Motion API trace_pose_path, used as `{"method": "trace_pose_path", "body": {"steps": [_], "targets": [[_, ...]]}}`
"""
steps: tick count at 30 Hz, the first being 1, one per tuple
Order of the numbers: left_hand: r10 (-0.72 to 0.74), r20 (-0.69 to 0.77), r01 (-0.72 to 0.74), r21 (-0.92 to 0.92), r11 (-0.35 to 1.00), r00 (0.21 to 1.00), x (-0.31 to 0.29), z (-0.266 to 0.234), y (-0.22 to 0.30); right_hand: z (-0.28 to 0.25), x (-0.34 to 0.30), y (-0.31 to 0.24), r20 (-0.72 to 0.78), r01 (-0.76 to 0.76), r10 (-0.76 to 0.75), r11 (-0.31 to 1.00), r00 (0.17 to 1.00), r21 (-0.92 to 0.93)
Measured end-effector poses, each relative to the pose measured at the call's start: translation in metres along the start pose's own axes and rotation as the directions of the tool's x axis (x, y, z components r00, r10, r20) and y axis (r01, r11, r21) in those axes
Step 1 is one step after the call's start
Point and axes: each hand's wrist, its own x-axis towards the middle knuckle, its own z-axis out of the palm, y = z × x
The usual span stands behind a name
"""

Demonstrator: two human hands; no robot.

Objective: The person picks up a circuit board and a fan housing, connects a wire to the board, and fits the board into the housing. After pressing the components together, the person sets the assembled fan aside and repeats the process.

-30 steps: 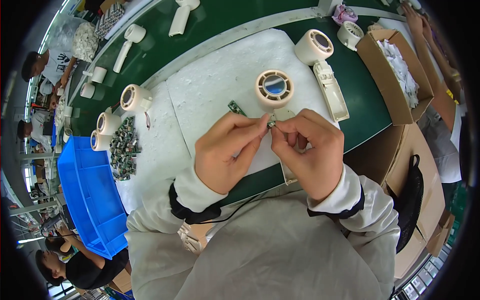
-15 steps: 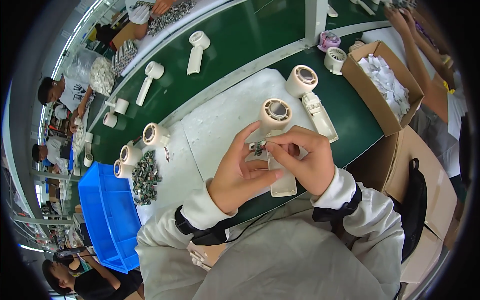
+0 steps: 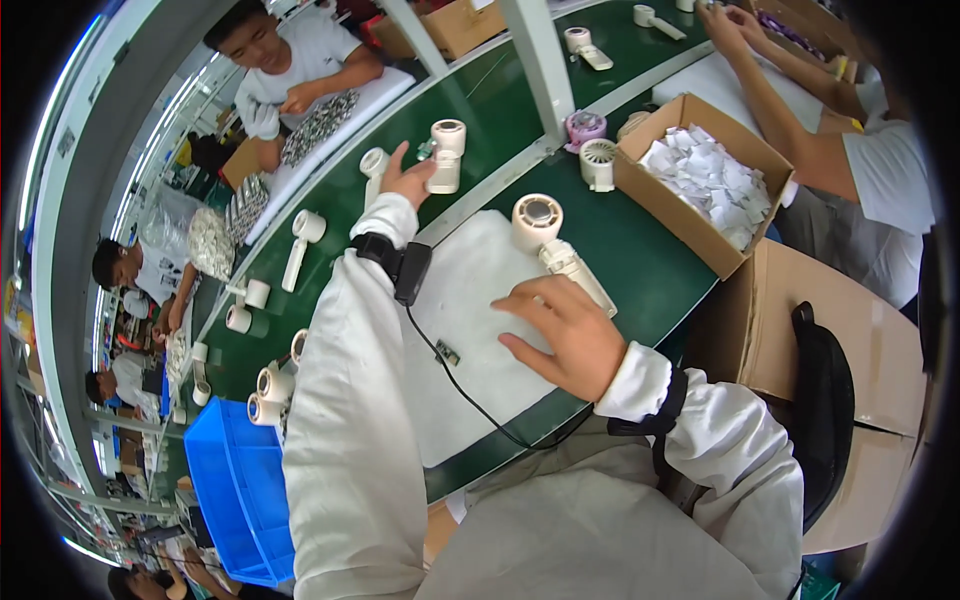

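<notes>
My left hand (image 3: 408,184) reaches far out over the green surface, fingers apart, against the side of a cream handheld fan (image 3: 447,160). A small green piece (image 3: 427,150) shows beside that fan, between thumb and forefinger. Over the white foam sheet (image 3: 470,300) hovers my right hand (image 3: 572,338), fingers spread and holding nothing. Just beyond it lies another handheld fan (image 3: 538,217), its handle pointing towards my right hand. A small green circuit board (image 3: 447,352) rests on the sheet beside the black cable from my left wristband.
A cardboard box of white paper pieces (image 3: 705,180) stands at right. At left are a blue bin (image 3: 235,490) and several fan heads (image 3: 272,385), partly behind my sleeve. A white post (image 3: 540,70) rises ahead. Co-workers sit beyond the green surface and at right.
My hands have parted. The fan that was before me is now far out at my left hand. A circuit board lies on the sheet, and the view has shifted.
</notes>
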Motion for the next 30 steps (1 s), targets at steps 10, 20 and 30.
{"method": "trace_pose_path", "body": {"steps": [10,20,30], "targets": [[0.428,0.175,-0.146,0.984,-0.101,0.887,0.016,-0.073,-0.014,-0.001,-0.003,0.016,-0.001,0.003,-0.003,0.999,1.0,-0.049],[-0.017,-0.093,0.094,0.991,0.094,0.996,0.017,-0.081,0.04,0.0,0.0,0.012,0.059,0.043,-0.041,0.999,0.997,-0.033],[-0.268,0.216,0.153,0.438,0.886,0.939,-0.223,0.0,0.081,-0.009,0.002,-0.003,0.022,-0.126,0.125,0.991,0.992,0.043]]}}
